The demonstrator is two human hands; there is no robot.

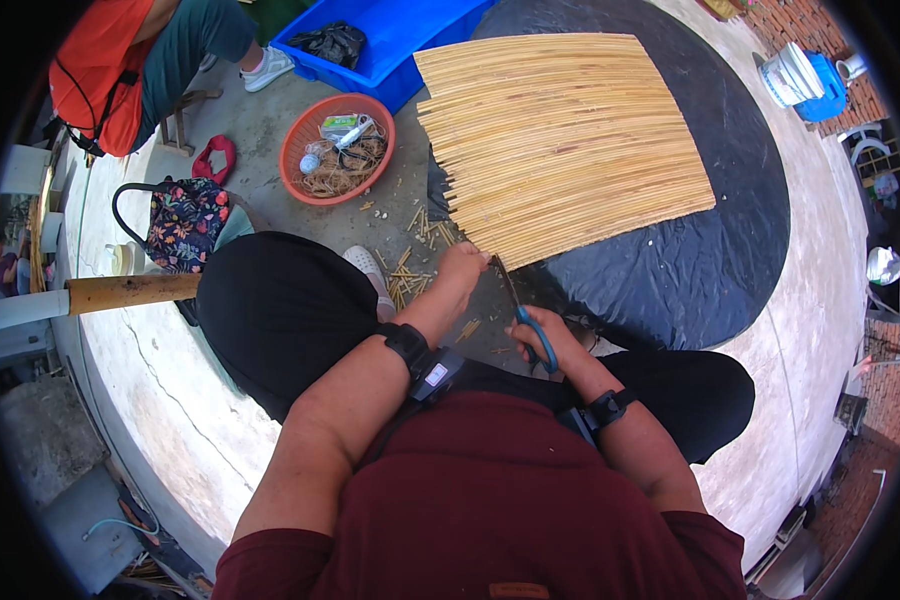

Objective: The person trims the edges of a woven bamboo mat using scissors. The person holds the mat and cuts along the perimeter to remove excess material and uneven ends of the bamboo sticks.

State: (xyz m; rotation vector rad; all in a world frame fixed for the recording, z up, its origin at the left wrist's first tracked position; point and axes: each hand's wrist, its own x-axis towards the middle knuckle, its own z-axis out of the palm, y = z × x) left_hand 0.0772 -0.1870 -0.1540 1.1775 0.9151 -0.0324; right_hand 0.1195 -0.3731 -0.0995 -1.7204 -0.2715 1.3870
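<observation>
A mat of thin yellow stalks [570,140] lies in front of me on a black plastic-covered round surface. Its left edge is uneven, with stalk ends sticking out. My left hand [460,272] is closed at the near left corner of the mat, fingers pinching the stalk ends there. In my right hand [555,340] are scissors with blue handles [538,338], the fingers wrapped round the loops. Their dark blades reach up to the corner beside my left fingertips. Whether the blades are around a stalk is too small to tell.
Short cut stalk pieces [405,280] are scattered on the floor by my shoe. An orange basket [288,160] holds fibres and small items. Behind it stands a blue tub [400,92]. A floral bag [185,225] lies at left, and another person [195,50] sits at the far left.
</observation>
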